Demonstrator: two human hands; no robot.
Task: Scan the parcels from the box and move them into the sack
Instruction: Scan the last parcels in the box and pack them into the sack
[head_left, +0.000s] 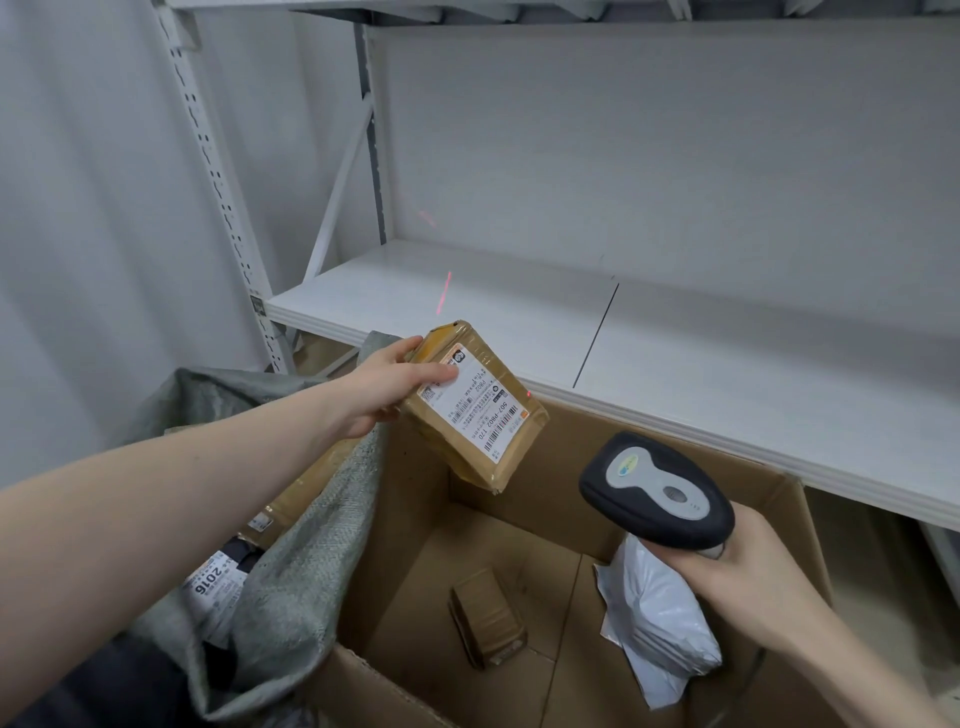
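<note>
We see the left hand (387, 382) gripping a flat rectangular parcel (475, 408) wrapped in glossy brown tape, its fingers (434, 373) curled over the white printed label while the thumb sits on the far edge; the parcel is tilted in the air above the open cardboard box (415, 525). The right hand (748, 571) is wrapped tightly around the handle of a rounded black and grey scanner (657, 491), held over the box's right side. Red scan lines fall on the smooth white shelf (727, 332) behind. In the box lie a small brown carton (485, 616) and a crinkled white plastic mailer (657, 623). Left of the box, touching it, slumps a coarse grey-green woven sack (291, 561) holding labelled parcels.
</note>
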